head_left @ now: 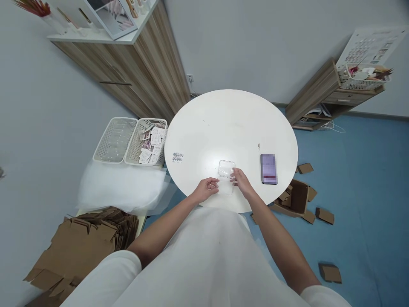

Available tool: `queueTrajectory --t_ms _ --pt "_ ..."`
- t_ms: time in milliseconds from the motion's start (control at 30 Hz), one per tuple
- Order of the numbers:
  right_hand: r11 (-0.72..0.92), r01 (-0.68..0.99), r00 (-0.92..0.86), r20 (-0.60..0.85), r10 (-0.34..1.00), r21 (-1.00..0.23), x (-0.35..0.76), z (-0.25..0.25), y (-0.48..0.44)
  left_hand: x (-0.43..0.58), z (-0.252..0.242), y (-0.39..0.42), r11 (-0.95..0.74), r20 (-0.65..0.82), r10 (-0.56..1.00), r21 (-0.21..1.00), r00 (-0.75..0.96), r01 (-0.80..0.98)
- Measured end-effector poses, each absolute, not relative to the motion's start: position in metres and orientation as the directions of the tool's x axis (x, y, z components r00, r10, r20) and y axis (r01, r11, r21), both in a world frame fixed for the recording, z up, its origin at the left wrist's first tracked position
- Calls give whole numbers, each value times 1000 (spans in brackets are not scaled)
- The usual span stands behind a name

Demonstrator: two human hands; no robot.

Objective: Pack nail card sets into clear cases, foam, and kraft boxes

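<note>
My left hand [207, 189] and right hand [241, 181] are both pinched on the clear case [226, 178], one at each side edge near its hinge line. It lies unfolded at the table's near edge, straight in front of my body, lid half pointing away from me. Holding it from both sides, I judge, keeps the light plastic from sliding and leaves its middle uncovered.

Left of my grip, flat on the white table [230, 115], is a small sheet of silvery pieces [177, 157], within easy reach. To the right lies a phone [268, 168], face up, likely set there to be read without getting in my way.

Beyond the table's left edge are a basket of clear cases [102, 141] and, nearer me, a basket of printed cards [131, 151]. White sheets [121, 185] and stacked cardboard [79, 243] lie left and closer to my body. Right of my grip and below, a carton [298, 197] and brown pieces sit on the blue floor [364, 183]. Ahead stand a wood-grain cabinet [153, 72], leftward, and a shelf unit [315, 94], rightward.
</note>
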State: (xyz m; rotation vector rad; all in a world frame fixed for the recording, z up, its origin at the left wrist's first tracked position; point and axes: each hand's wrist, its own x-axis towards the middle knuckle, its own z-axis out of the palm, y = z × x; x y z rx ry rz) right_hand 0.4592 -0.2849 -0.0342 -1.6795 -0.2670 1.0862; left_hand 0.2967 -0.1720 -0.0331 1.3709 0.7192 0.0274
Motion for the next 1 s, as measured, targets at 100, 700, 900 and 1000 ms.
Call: queueTrajectory --t_ms 100,700,900,1000 --pt "-442 -227 657 -472 588 -868 447 -44 -301 297 -45 -174 240 -486 470 874 737 423" --pt "-540 -193 667 -513 540 -819 414 -85 -316 310 -101 -186 -74 -449 609 789 654 611" --pt "-618 -139 687 -525 503 -774 408 -82 -320 308 -96 -191 -127 -487 582 737 651 664" --pt "-625 -152 663 -548 510 -766 407 -80 -320 308 -95 -193 -76 -522 563 739 641 669"
